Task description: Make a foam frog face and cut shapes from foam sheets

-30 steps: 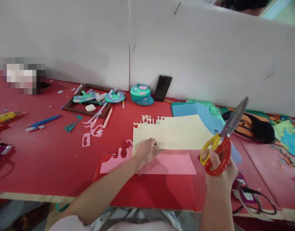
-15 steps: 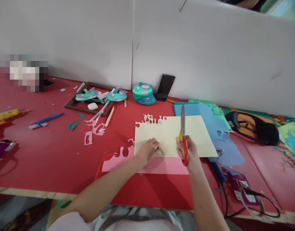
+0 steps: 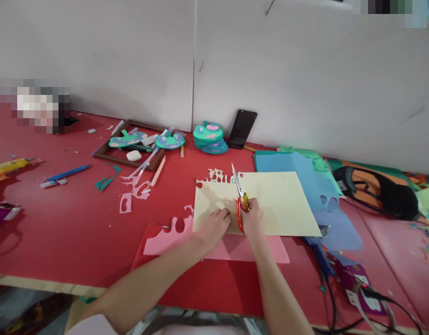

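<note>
My right hand (image 3: 253,218) is closed around the red and yellow handles of a pair of scissors (image 3: 239,184). The blades look closed, and their tip points away from me over the far edge of a cream paper sheet (image 3: 280,204). That edge is jagged with cut-outs at its left part, and small outlines are drawn near it. On the sheet's near left part rests my left hand (image 3: 214,228), fingers curled in; whatever they pinch is hidden. Beneath the cream sheet lies a pink sheet (image 3: 165,244) with a cut, uneven edge.
Behind stand a stack of green painted cut-outs (image 3: 210,138) and a phone (image 3: 242,129) leaning on the white partition. Left are a brown frame (image 3: 105,156) with pens, pink scraps (image 3: 125,203) and a yellow glue gun (image 3: 8,170). Right are blue sheets (image 3: 303,177), a black strapped item (image 3: 392,195) and cables (image 3: 333,298).
My right hand has moved left with the scissors, from upright over the sheet's right part to tilted near my left hand. My left hand has barely moved.
</note>
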`<state>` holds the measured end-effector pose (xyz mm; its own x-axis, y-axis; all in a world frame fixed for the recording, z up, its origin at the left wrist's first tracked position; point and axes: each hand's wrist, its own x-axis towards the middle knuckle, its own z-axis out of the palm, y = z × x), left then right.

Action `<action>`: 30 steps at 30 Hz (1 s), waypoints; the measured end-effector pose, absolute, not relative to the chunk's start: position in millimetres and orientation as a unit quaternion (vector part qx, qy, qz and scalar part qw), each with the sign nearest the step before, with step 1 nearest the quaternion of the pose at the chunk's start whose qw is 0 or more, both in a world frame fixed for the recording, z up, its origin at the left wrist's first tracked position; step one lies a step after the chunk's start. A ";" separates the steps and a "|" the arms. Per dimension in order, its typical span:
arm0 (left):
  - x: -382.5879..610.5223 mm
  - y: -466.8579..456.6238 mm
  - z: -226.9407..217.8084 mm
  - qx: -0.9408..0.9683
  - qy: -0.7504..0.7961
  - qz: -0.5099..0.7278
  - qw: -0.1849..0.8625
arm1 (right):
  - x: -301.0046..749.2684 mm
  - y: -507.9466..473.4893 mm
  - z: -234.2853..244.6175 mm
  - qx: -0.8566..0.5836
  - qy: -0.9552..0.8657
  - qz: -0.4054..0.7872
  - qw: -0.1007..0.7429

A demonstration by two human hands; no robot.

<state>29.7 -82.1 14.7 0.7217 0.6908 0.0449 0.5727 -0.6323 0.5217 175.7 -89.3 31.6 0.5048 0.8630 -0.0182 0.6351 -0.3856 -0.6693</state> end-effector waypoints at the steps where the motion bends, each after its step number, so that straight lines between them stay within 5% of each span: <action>1: 28.3 -81.2 17.3 0.892 0.357 0.122 0.248 | 177.0 -88.9 31.5 -0.810 -0.460 0.187 0.310; 8: 18.2 -12.3 44.1 0.830 0.430 0.184 0.306 | 187.3 -85.4 31.7 -0.836 -0.401 0.221 0.303; 20: 56.1 45.2 65.0 0.862 0.467 0.006 0.195 | 183.2 -88.3 27.2 -0.838 -0.401 0.219 0.299; 30: 64.4 73.4 71.5 0.858 0.411 -0.109 0.289 | 181.0 -87.3 26.0 -0.837 -0.399 0.213 0.308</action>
<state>64.4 73.4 71.5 0.6383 0.6416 -0.4253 0.7681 -0.4948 0.4064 181.0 -87.3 26.0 0.5911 0.7988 -0.1117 0.5357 -0.4923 -0.6860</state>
